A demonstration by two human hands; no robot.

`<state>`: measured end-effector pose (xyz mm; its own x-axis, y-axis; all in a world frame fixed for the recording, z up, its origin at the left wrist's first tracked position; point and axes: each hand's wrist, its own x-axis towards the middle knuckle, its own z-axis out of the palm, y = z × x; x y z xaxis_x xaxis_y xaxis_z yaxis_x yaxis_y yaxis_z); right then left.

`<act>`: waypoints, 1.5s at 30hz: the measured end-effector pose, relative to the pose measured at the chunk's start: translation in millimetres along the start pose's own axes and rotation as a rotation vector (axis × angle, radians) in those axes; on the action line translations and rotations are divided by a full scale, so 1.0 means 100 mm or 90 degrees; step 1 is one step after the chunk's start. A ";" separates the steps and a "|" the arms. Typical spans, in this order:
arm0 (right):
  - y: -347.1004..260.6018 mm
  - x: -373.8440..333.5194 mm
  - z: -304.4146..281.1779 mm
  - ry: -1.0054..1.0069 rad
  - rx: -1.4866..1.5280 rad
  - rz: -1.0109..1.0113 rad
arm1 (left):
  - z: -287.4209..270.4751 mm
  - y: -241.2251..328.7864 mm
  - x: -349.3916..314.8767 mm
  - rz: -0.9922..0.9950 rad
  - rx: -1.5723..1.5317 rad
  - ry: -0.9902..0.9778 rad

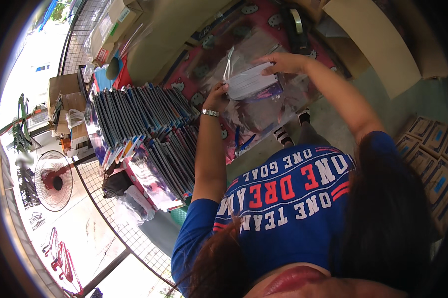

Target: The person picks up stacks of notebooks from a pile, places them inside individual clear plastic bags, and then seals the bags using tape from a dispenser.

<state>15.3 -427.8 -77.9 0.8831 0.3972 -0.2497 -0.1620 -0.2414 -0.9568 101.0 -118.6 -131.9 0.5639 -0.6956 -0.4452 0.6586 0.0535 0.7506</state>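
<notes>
A thick stack of books or pads with white page edges and a purple-blue cover on one side lies over the table in front of me. Clear plastic film, apparently a bag, spreads around and below it. My right hand curls over the stack's far right part, its fingers pressed on the pages. At the stack's left end, my left hand has its thumb and fingers closed on the edge of the plastic; whether it also grips the pages is hard to see. Underneath is a pink cloth with a cartoon cat print.
Piles of spiral-bound notebooks stand left of my arm. Blue-handled scissors or pliers lie at the table's near edge. A tape dispenser sits at the back. Cardboard boxes are on the right, a fan far left.
</notes>
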 end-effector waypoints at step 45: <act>0.92 -0.23 -0.63 0.726 -0.046 0.269 | 1.28 0.58 -0.15 0.190 1.164 0.310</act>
<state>8.1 -515.2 -150.5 0.6535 -0.7209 -0.2308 -0.5368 -0.2264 -0.8127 67.1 -196.4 -18.7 0.8270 -0.5592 -0.0583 -0.5398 -0.8187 0.1960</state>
